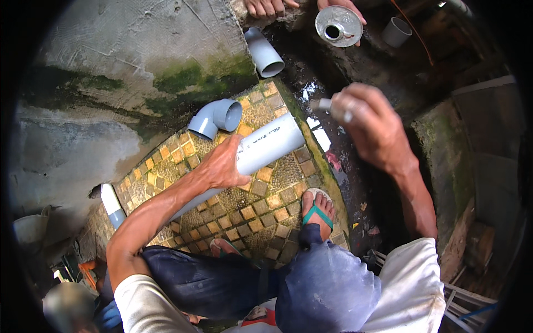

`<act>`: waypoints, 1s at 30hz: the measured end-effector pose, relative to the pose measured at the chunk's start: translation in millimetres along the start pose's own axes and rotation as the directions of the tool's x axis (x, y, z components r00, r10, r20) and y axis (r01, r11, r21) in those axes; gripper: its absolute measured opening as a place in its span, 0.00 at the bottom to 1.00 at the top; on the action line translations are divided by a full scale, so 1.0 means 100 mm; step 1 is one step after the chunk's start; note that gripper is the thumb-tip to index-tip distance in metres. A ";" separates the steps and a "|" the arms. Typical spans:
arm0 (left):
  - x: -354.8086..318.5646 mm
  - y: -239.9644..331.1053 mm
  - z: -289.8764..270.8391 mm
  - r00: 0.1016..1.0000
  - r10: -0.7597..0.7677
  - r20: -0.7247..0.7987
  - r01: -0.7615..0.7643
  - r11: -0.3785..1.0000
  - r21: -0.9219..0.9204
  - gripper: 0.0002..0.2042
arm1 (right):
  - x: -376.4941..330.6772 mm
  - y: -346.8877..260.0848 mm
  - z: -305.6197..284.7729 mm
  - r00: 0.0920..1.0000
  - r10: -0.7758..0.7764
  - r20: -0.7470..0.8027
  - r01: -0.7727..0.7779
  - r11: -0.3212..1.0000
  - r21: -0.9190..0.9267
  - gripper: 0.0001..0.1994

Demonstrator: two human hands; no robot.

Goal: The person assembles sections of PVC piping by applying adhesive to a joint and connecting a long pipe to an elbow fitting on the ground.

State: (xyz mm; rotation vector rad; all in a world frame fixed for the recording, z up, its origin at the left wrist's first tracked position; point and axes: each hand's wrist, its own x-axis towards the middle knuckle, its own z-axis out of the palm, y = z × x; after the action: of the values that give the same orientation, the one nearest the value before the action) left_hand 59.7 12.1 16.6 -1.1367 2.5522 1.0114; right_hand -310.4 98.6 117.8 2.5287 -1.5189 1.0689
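Note:
My left hand (pixel 223 162) is wrapped round a long grey plastic pipe (pixel 272 143), which slants up to the right with its far end sticking out past my fingers. Dark handwriting shows on that end. To the right, apart from the pipe, my raised right hand (pixel 375 129) is closed on a small brush (pixel 323 104); motion blurs both. A grey pipe elbow (pixel 208 119) lies on the tiles just beyond my left hand. At the top, another person's hand (pixel 355 8) holds a round metal can (pixel 348 25) with a hole in its top.
Another short grey pipe (pixel 266 55) leans by the mossy concrete wall (pixel 161 44). A dark, wet channel with litter runs along the right edge of the tiled floor (pixel 266 222). A capped white pipe (pixel 111 202) comes from the wall at left. Someone's other hand (pixel 269 8) rests on the ledge.

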 end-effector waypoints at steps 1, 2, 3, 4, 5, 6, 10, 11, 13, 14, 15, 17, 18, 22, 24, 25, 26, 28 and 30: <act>-0.02 0.01 -0.03 1.000 0.000 -0.001 0.000 1.000 -0.002 0.51 | 0.17 0.02 -0.08 0.995 0.008 -0.102 -0.013 0.998 -0.053 0.20; -0.04 0.03 -0.06 1.000 0.003 0.000 -0.003 1.000 -0.004 0.51 | 0.29 0.13 -0.14 0.984 -0.028 -0.178 0.004 0.991 -0.135 0.20; -0.05 0.05 -0.10 1.000 0.004 0.001 -0.004 1.000 -0.006 0.50 | 0.39 0.25 -0.17 0.966 -0.070 -0.249 0.015 0.976 -0.217 0.21; -0.07 0.08 -0.14 1.000 -0.007 0.003 0.007 1.000 -0.022 0.51 | 0.48 0.36 -0.16 0.968 -0.098 -0.229 0.042 0.970 -0.241 0.22; -0.08 0.13 -0.18 1.000 -0.021 0.019 0.021 1.000 -0.016 0.51 | 0.55 0.46 -0.15 0.970 -0.126 -0.208 0.068 0.962 -0.266 0.24; -0.09 0.18 -0.23 0.999 -0.035 0.034 0.035 0.999 -0.009 0.51 | 0.61 0.54 -0.15 0.971 -0.152 -0.186 0.094 0.952 -0.291 0.25; -0.20 0.29 -0.38 0.991 -0.118 0.070 0.120 0.992 -0.027 0.54 | 0.93 0.63 -0.03 0.964 -0.260 -0.051 0.218 0.887 -0.407 0.22; -0.27 0.33 -0.44 0.991 -0.123 0.061 0.125 0.992 -0.026 0.54 | 1.01 0.60 -0.04 0.967 -0.256 -0.004 0.237 0.901 -0.363 0.22; -0.36 0.40 -0.57 0.992 -0.117 0.037 0.118 0.993 -0.022 0.53 | 1.14 0.56 -0.13 0.963 -0.253 0.093 0.269 0.920 -0.284 0.21; -0.38 0.42 -0.61 0.993 -0.114 0.038 0.115 0.993 -0.024 0.53 | 1.13 0.53 -0.16 0.967 -0.257 -0.002 0.245 0.925 -0.291 0.22; -0.42 0.42 -0.63 0.993 -0.111 0.039 0.112 0.993 -0.027 0.53 | 1.09 0.47 -0.18 0.961 -0.259 -0.097 0.221 0.929 -0.296 0.22; -0.46 0.46 -0.66 0.994 -0.107 0.027 0.108 0.993 -0.039 0.53 | 1.05 0.41 -0.28 0.943 -0.260 -0.210 0.186 0.930 -0.317 0.23; -0.47 0.48 -0.67 0.994 -0.107 0.017 0.108 0.993 -0.043 0.53 | 1.01 0.40 -0.34 0.939 -0.254 -0.233 0.169 0.927 -0.334 0.23; -0.54 0.51 -0.74 0.993 -0.114 -0.010 0.113 0.992 -0.049 0.53 | 1.10 0.49 -0.32 0.952 -0.304 -0.041 0.278 0.911 -0.306 0.22; -0.56 0.54 -0.78 0.985 -0.171 0.009 0.171 0.983 -0.073 0.53 | 1.04 0.52 -0.23 0.978 -0.210 0.016 0.205 0.931 -0.301 0.19; -0.54 0.56 -0.80 0.981 -0.192 0.023 0.193 0.977 -0.085 0.53 | 1.02 0.60 -0.14 0.968 -0.241 0.068 0.249 0.895 -0.371 0.18; -0.57 0.61 -0.83 0.977 -0.213 0.016 0.213 0.974 -0.072 0.53 | 1.05 0.75 0.01 0.956 -0.271 0.110 0.291 0.855 -0.429 0.17; -0.55 0.65 -0.87 0.972 -0.234 0.013 0.235 0.971 -0.053 0.53 | 1.05 1.02 0.22 0.945 -0.261 0.196 0.326 0.803 -0.500 0.15; -0.56 0.66 -0.87 0.983 -0.182 -0.036 0.181 0.983 -0.033 0.53 | 1.03 1.22 0.35 0.948 -0.201 0.247 0.305 0.797 -0.521 0.13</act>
State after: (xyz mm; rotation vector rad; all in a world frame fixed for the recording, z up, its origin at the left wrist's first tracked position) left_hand 61.7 20.6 139.4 -1.3806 2.4154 0.9954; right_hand -355.1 -58.1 107.8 2.3448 -1.2264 0.2991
